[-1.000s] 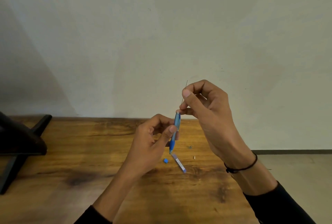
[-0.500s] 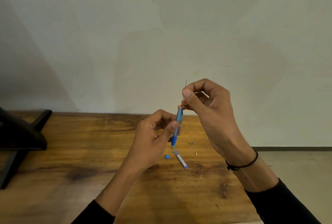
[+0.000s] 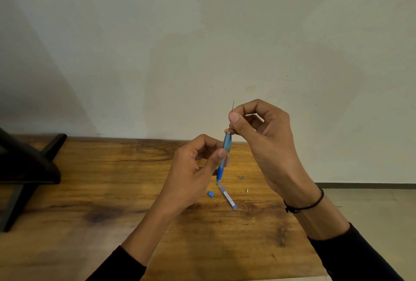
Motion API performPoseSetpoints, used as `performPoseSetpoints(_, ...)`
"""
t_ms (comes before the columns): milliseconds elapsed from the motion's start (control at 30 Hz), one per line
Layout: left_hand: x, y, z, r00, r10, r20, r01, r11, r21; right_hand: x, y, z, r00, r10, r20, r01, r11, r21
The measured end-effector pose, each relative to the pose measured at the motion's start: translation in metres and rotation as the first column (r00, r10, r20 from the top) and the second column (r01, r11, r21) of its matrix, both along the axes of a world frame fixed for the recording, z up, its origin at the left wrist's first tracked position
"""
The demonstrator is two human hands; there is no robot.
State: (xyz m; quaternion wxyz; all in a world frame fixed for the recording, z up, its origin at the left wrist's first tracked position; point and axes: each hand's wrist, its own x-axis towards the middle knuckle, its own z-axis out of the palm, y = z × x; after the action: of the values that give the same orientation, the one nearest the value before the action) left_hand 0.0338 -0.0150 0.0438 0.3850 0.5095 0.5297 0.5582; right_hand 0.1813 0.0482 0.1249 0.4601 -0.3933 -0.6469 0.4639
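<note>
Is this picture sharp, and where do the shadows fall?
Head view: soft, even light, no glare; a broad diagonal shadow darkens the wall at left; the left hand, the right hand, the blue pencil and the thin lead look sharp; wood grain on the table reads clear.

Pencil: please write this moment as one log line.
left hand holds pencil | right hand pinches lead at pencil top | case on table
</note>
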Motion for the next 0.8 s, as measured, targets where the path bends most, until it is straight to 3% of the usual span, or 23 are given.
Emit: performPoseSetpoints(800, -0.0058, -0.0005, -0.0019, 0.999, 0.007, 0.053, -0.007, 1.0, 0.005, -0.0005, 0.0009, -0.009, 0.999, 0.009, -0.038, -0.008, 1.0, 0.021)
